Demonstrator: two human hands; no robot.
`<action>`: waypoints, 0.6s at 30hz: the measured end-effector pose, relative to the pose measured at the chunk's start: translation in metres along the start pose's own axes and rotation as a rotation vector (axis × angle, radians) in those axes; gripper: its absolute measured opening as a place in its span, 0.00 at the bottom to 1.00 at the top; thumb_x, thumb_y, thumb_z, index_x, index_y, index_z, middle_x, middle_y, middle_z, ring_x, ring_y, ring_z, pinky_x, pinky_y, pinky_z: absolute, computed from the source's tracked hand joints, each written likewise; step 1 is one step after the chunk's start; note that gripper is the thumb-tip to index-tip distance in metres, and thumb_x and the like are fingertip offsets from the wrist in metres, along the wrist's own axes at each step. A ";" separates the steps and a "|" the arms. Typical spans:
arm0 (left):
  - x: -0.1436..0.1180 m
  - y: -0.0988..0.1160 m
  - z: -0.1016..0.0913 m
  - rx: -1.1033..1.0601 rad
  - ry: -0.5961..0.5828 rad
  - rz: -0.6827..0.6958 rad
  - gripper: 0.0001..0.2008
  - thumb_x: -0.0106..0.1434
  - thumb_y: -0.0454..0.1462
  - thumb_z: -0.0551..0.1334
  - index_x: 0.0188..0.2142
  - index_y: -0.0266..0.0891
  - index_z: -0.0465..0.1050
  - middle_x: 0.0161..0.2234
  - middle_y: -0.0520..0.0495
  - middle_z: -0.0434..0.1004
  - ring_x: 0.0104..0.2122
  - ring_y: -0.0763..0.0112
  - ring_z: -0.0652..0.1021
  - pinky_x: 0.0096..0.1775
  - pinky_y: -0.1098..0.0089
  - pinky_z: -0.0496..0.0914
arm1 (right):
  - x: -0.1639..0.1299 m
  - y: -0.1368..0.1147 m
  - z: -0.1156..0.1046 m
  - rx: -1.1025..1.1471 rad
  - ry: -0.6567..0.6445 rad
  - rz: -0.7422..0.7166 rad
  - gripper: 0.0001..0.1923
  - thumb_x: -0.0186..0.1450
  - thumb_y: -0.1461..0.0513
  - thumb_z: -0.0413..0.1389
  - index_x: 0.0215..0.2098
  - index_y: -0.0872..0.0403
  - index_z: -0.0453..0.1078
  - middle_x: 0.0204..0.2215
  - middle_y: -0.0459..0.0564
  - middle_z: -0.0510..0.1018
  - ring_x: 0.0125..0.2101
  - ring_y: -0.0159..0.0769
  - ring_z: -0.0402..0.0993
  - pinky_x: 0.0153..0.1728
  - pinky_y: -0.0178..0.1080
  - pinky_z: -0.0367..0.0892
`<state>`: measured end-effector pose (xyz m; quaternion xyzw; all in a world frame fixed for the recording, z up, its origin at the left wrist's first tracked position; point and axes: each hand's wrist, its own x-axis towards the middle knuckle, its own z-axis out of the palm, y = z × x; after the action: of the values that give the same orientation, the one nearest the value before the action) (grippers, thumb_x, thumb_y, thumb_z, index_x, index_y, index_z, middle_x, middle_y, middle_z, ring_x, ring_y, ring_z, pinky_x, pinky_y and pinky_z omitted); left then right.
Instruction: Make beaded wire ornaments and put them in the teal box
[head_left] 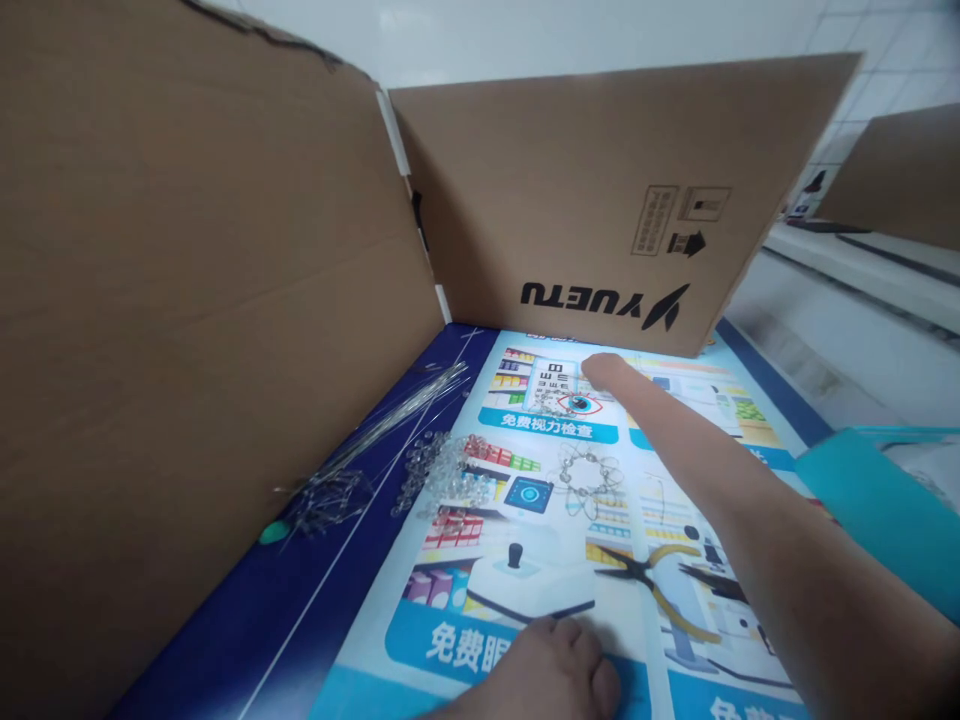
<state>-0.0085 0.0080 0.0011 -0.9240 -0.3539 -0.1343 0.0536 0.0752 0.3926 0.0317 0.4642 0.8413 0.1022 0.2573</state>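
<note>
Two hands are over the poster-covered desk (525,600). The right hand (606,372) is stretched far forward, its arm crossing from the lower right, and it rests on a small clear packet (559,392) just before the back cardboard wall (600,200); whether its fingers are together or apart I cannot tell. The left hand (551,672) lies flat at the near edge, fingers loosely together, holding nothing. Between them lie a beaded wire ring (589,478) and yellow-handled pliers (660,585). Clear beads (439,470) and wire pins (390,430) sit beside the left cardboard wall (187,300). A teal tray (877,510) bounds the right side.
</note>
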 end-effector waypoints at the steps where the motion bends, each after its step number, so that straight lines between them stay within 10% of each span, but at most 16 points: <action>1: 0.000 0.000 -0.005 -0.017 -0.044 0.012 0.07 0.59 0.36 0.57 0.26 0.37 0.62 0.23 0.50 0.70 0.22 0.70 0.71 0.20 0.71 0.61 | -0.002 0.000 -0.001 -0.006 -0.001 0.002 0.17 0.63 0.58 0.51 0.48 0.59 0.62 0.45 0.54 0.68 0.41 0.37 0.68 0.40 0.44 0.66; 11: -0.001 0.001 -0.021 -0.262 -0.252 -0.097 0.03 0.62 0.31 0.54 0.36 0.37 0.65 0.38 0.45 0.71 0.37 0.65 0.72 0.39 0.64 0.68 | -0.058 0.005 -0.012 0.071 -0.044 -0.019 0.16 0.63 0.58 0.50 0.48 0.58 0.62 0.45 0.53 0.68 0.41 0.37 0.68 0.40 0.45 0.66; 18: -0.003 0.001 -0.017 -0.300 -0.310 -0.106 0.07 0.63 0.33 0.50 0.32 0.39 0.66 0.30 0.47 0.70 0.31 0.63 0.72 0.33 0.61 0.68 | -0.192 0.035 0.016 0.199 0.071 -0.031 0.12 0.63 0.61 0.47 0.41 0.57 0.69 0.39 0.52 0.71 0.44 0.42 0.64 0.41 0.41 0.57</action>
<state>-0.0137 0.0022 0.0167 -0.9114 -0.3819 -0.0446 -0.1466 0.1933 0.2510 0.0975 0.4707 0.8629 0.0306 0.1817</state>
